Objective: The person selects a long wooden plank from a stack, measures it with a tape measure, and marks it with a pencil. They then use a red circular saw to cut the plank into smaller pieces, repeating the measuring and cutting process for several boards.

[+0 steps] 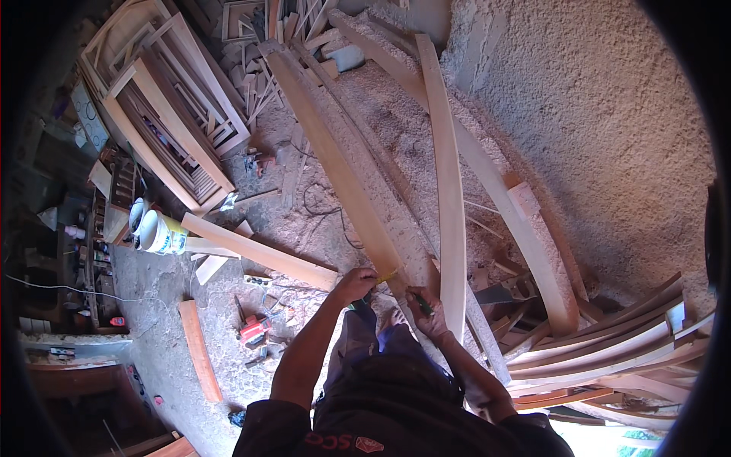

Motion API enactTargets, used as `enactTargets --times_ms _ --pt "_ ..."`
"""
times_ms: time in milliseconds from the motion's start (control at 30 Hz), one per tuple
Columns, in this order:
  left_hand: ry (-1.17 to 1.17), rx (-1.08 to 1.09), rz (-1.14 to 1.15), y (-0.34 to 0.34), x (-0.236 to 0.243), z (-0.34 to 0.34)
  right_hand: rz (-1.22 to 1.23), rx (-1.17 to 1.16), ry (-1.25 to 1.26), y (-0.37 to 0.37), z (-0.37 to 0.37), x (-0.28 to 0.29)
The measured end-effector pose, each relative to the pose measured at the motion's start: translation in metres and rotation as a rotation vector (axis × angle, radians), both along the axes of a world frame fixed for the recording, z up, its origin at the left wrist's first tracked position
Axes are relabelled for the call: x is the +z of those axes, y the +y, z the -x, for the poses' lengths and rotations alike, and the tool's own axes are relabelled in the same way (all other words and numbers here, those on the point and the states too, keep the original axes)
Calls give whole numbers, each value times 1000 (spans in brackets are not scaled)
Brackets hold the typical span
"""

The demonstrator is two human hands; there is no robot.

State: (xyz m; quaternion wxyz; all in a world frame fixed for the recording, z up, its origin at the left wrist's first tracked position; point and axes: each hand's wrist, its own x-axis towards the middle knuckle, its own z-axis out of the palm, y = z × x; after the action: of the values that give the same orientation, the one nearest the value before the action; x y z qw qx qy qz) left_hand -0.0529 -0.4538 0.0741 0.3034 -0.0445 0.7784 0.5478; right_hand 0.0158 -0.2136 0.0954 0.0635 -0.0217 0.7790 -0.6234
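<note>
A long pale wooden board (335,164) runs from the far pile toward me, its near end just in front of my body. My left hand (356,286) is closed at that end's left edge, around a tape measure. The short yellow tape blade (387,275) reaches from it across the board's face. On the other side of the board my right hand (430,316) is closed around a small green and dark object (423,305), too small to name surely. A second pale board (445,175) lies to the right of that hand.
Curved boards (601,354) are stacked at right, beside a sawdust heap (579,137). Wooden frames (164,114) lean far left. A white bucket (162,234), a plank (259,250), a red power tool (254,330) and an orange-brown board (199,350) are at left. Cables cross the floor.
</note>
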Motion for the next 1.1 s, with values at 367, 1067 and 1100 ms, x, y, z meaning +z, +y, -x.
enactTargets --times_ms 367,1067,1100 --pt "15 34 -26 2 5 -1 -46 26 65 1 1 2" --pt "12 -25 -20 0 -3 0 -45 38 -5 3 2 -3" --pt "4 -25 -14 0 -1 0 -49 40 -14 2 2 0"
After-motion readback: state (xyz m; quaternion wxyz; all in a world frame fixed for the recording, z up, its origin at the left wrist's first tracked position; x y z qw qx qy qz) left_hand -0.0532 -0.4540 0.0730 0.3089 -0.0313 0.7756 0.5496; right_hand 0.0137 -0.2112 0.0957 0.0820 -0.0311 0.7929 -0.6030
